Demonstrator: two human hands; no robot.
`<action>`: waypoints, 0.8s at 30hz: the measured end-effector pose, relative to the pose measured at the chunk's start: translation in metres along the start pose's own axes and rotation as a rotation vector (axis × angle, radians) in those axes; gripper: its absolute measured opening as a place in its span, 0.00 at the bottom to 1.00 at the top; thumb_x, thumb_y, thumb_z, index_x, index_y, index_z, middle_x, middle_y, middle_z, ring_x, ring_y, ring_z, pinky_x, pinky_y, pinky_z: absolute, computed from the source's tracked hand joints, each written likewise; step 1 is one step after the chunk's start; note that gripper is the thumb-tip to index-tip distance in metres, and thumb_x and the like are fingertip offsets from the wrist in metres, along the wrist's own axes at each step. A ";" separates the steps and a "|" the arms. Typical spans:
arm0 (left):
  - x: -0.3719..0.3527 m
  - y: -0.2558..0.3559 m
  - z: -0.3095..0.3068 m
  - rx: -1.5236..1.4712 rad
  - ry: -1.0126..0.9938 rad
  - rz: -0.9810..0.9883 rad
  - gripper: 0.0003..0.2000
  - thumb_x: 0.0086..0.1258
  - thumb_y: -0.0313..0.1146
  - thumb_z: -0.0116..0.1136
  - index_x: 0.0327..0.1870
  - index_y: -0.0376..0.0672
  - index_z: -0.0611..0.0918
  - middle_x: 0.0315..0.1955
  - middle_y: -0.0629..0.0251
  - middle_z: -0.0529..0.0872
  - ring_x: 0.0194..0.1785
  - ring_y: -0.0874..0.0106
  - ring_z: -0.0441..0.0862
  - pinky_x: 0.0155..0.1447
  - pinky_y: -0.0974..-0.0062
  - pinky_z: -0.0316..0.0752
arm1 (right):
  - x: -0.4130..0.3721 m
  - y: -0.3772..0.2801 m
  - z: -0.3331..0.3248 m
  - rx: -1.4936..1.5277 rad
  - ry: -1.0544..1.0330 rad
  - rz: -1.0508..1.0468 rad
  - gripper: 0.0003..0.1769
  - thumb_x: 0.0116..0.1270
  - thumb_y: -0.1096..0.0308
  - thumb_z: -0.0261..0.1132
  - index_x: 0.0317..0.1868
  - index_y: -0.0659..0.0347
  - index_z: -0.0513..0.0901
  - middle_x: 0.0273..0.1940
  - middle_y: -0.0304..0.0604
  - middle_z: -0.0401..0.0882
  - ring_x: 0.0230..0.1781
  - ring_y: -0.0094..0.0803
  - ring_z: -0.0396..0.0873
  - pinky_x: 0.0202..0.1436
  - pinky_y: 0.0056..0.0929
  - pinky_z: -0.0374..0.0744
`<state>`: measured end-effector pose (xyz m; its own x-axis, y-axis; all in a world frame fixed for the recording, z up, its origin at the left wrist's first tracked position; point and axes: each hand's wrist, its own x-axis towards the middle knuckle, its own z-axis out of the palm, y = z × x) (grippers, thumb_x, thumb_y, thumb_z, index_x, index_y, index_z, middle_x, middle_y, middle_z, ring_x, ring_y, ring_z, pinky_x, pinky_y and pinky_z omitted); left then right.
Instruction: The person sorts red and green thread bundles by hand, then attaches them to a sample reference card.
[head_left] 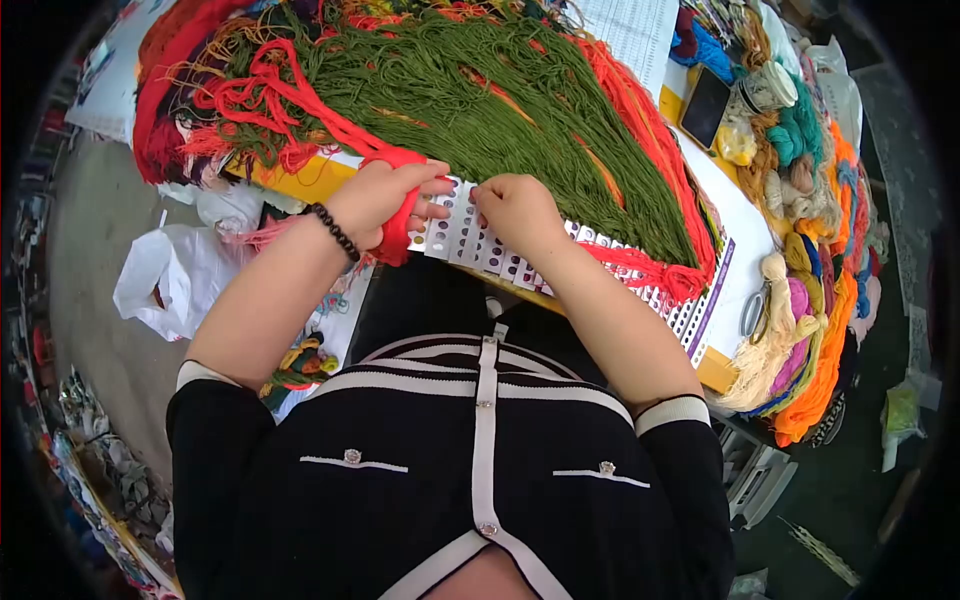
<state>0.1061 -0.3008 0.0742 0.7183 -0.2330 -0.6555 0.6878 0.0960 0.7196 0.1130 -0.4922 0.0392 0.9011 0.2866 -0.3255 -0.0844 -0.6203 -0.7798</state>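
My left hand [390, 205] holds a hank of red yarn [398, 235]. The strands run over the hand between thumb and palm and hang below it, and the fingertips lie by the white cards. White cards with rows of punched holes [460, 232] lie overlapped along the table's near edge. My right hand [522, 213] is closed in a pinch over these cards, a little right of the left fingertips. What its fingers hold, if anything, is too small to make out. Just beyond both hands spreads a large pile of dark green yarn [440, 90].
Red yarn [640, 90] edges the green pile. At the right lie a phone [704, 107], a patterned cup [770, 88], scissors [752, 312], a cream hank [765, 345] and an orange hank [815, 375]. A white plastic bag [180, 280] is at the left, below table height.
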 end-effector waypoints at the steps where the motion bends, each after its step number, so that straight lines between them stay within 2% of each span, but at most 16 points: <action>1: 0.007 -0.002 -0.001 -0.035 -0.018 -0.061 0.18 0.69 0.40 0.51 0.55 0.38 0.74 0.47 0.60 0.81 0.40 0.72 0.82 0.33 0.81 0.75 | 0.006 0.008 0.003 0.045 0.027 0.009 0.14 0.64 0.63 0.59 0.31 0.66 0.82 0.21 0.40 0.79 0.19 0.23 0.75 0.25 0.25 0.74; 2: 0.016 -0.007 -0.003 -0.064 -0.030 -0.075 0.16 0.69 0.38 0.51 0.53 0.39 0.75 0.47 0.59 0.81 0.41 0.70 0.81 0.38 0.79 0.77 | 0.010 0.015 0.005 0.090 0.055 0.017 0.14 0.64 0.63 0.59 0.31 0.66 0.82 0.21 0.39 0.79 0.18 0.23 0.74 0.24 0.24 0.74; 3: 0.017 -0.006 0.001 -0.063 -0.032 -0.076 0.16 0.69 0.38 0.51 0.53 0.39 0.75 0.47 0.59 0.81 0.41 0.70 0.81 0.38 0.79 0.77 | 0.009 0.011 0.003 0.090 0.056 0.019 0.14 0.64 0.63 0.59 0.31 0.66 0.82 0.21 0.39 0.79 0.18 0.23 0.74 0.24 0.24 0.74; 5: 0.017 -0.007 0.015 0.088 0.068 0.010 0.15 0.69 0.36 0.50 0.54 0.40 0.74 0.46 0.58 0.81 0.42 0.69 0.81 0.41 0.78 0.77 | 0.005 0.003 -0.001 0.225 0.030 0.109 0.15 0.63 0.63 0.57 0.27 0.66 0.82 0.20 0.43 0.80 0.18 0.31 0.77 0.27 0.31 0.75; 6: 0.018 -0.011 0.019 0.066 0.061 0.079 0.11 0.68 0.33 0.51 0.48 0.40 0.76 0.40 0.60 0.81 0.40 0.71 0.81 0.40 0.78 0.76 | 0.006 0.005 -0.001 0.226 0.031 0.112 0.15 0.63 0.63 0.57 0.27 0.66 0.82 0.20 0.43 0.80 0.18 0.31 0.77 0.27 0.31 0.75; 7: 0.024 -0.016 0.021 0.066 0.060 0.077 0.11 0.68 0.33 0.51 0.48 0.40 0.76 0.40 0.60 0.81 0.40 0.71 0.81 0.40 0.78 0.76 | 0.008 0.007 -0.002 0.293 0.012 0.134 0.15 0.63 0.63 0.57 0.27 0.66 0.81 0.19 0.42 0.79 0.17 0.29 0.76 0.25 0.30 0.74; 9: 0.036 -0.027 0.023 0.125 0.015 0.198 0.08 0.66 0.30 0.54 0.43 0.39 0.75 0.34 0.64 0.80 0.36 0.75 0.79 0.37 0.79 0.75 | 0.010 0.008 -0.003 0.360 -0.010 0.160 0.16 0.64 0.63 0.57 0.27 0.67 0.81 0.18 0.41 0.78 0.15 0.26 0.74 0.23 0.28 0.73; 10: 0.040 -0.029 0.023 0.199 0.066 0.225 0.06 0.64 0.26 0.55 0.40 0.39 0.73 0.30 0.66 0.78 0.32 0.77 0.77 0.33 0.80 0.73 | 0.009 0.006 -0.005 0.375 -0.014 0.167 0.15 0.64 0.63 0.57 0.26 0.67 0.81 0.18 0.41 0.77 0.15 0.25 0.74 0.22 0.28 0.73; 12: 0.044 -0.030 0.023 0.257 0.097 0.230 0.07 0.63 0.26 0.55 0.41 0.39 0.73 0.29 0.67 0.78 0.31 0.78 0.77 0.32 0.81 0.72 | 0.008 0.003 -0.009 0.390 -0.017 0.176 0.15 0.64 0.63 0.57 0.26 0.67 0.81 0.17 0.40 0.77 0.14 0.24 0.73 0.21 0.27 0.72; 14: 0.044 -0.029 0.024 0.320 0.124 0.238 0.08 0.63 0.26 0.56 0.42 0.39 0.73 0.28 0.67 0.79 0.30 0.78 0.77 0.31 0.82 0.72 | 0.009 0.000 -0.009 0.337 -0.035 0.220 0.17 0.65 0.62 0.55 0.25 0.67 0.80 0.18 0.44 0.78 0.18 0.34 0.76 0.26 0.33 0.75; 15: 0.043 -0.030 0.026 0.307 0.140 0.251 0.08 0.62 0.25 0.55 0.42 0.39 0.74 0.27 0.68 0.78 0.30 0.78 0.77 0.30 0.82 0.71 | 0.010 0.002 -0.007 0.339 -0.034 0.221 0.17 0.65 0.62 0.55 0.25 0.67 0.80 0.18 0.44 0.78 0.18 0.34 0.76 0.26 0.33 0.75; 17: 0.044 -0.031 0.026 0.293 0.157 0.263 0.08 0.62 0.25 0.55 0.41 0.40 0.74 0.27 0.69 0.78 0.29 0.79 0.77 0.30 0.83 0.71 | 0.015 0.007 0.001 -0.023 0.045 0.000 0.20 0.66 0.59 0.53 0.24 0.68 0.79 0.22 0.50 0.79 0.25 0.46 0.78 0.34 0.40 0.76; 18: 0.047 -0.033 0.025 0.348 0.173 0.268 0.08 0.61 0.26 0.56 0.40 0.39 0.74 0.25 0.67 0.79 0.28 0.76 0.78 0.31 0.79 0.72 | 0.013 0.005 0.004 -0.102 0.081 -0.033 0.22 0.67 0.56 0.51 0.25 0.68 0.78 0.26 0.52 0.80 0.32 0.54 0.77 0.41 0.45 0.74; 20: 0.047 -0.033 0.020 0.404 0.190 0.274 0.09 0.60 0.27 0.56 0.40 0.38 0.74 0.24 0.64 0.81 0.27 0.74 0.79 0.32 0.76 0.74 | 0.011 0.008 0.003 -0.035 0.051 -0.007 0.21 0.67 0.56 0.52 0.28 0.67 0.77 0.26 0.51 0.80 0.30 0.51 0.78 0.39 0.43 0.75; 22: 0.041 -0.032 0.016 0.893 0.298 0.565 0.10 0.56 0.27 0.58 0.39 0.40 0.76 0.24 0.64 0.81 0.28 0.70 0.80 0.33 0.73 0.74 | 0.007 0.010 0.002 0.031 0.018 0.023 0.19 0.66 0.56 0.53 0.31 0.67 0.77 0.26 0.50 0.80 0.29 0.47 0.79 0.37 0.40 0.75; 24: 0.035 -0.027 0.011 0.962 0.363 0.573 0.11 0.55 0.28 0.59 0.39 0.40 0.76 0.24 0.63 0.81 0.29 0.68 0.80 0.34 0.71 0.74 | 0.003 0.010 0.001 0.279 0.027 0.112 0.16 0.66 0.57 0.56 0.36 0.65 0.75 0.25 0.46 0.81 0.27 0.38 0.80 0.34 0.35 0.76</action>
<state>0.1115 -0.3220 0.0337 0.9914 -0.0890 -0.0956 0.0044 -0.7087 0.7055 0.1141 -0.4967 0.0304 0.8902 0.2060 -0.4063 -0.2940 -0.4215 -0.8578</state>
